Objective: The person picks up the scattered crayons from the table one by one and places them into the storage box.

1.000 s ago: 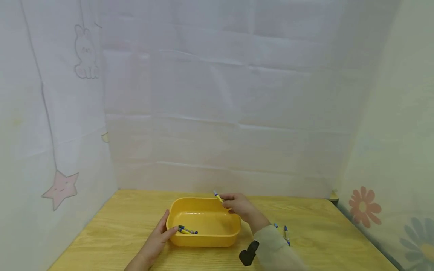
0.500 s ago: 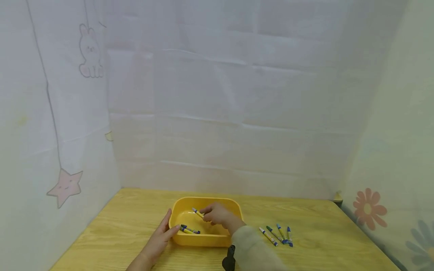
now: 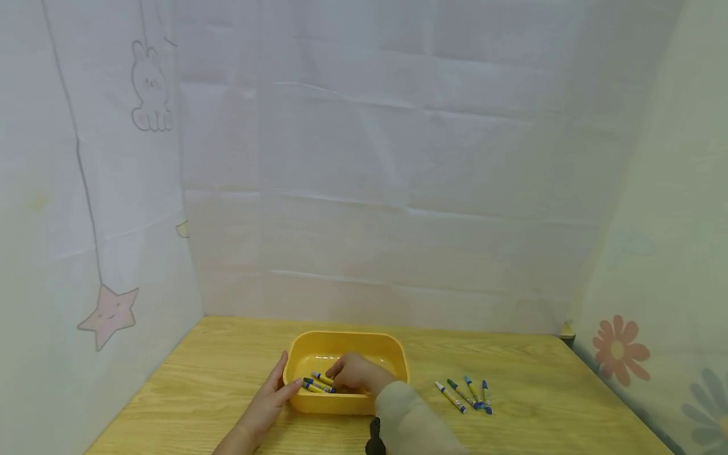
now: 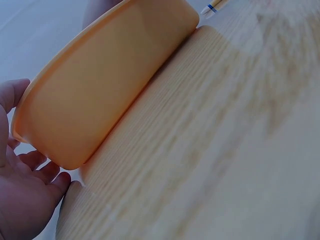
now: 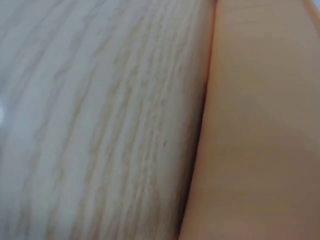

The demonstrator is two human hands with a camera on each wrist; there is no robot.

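Observation:
A yellow plastic basin (image 3: pixel 364 404) stands on the table. My left hand (image 3: pixel 266 399) grips its left end, the thumb over the rim and the other fingers against the outer wall; the left wrist view shows these fingers (image 4: pixel 47 172) at the basin's lower corner. My right hand (image 3: pixel 358 373) is down inside the basin, pinching a yellow crayon (image 3: pixel 321 378) with a blue band and pale tip. Its far end is hidden by the fingers. Beside it, near my left thumb, lie a couple of yellow-and-blue crayons (image 3: pixel 318 386). The right wrist view shows only the basin's outer wall (image 5: pixel 260 125) and wood.
Several crayons (image 3: pixel 451 398) with white, green and blue tips lie on the wooden table (image 3: pixel 529 379) to the right of the basin. A pale cloth wall (image 3: pixel 387 253) rises behind the table, with printed side walls left and right.
My right hand has carried the crayon from above the basin's back right rim down and left into the basin, beside the other crayons. The left hand keeps its grip.

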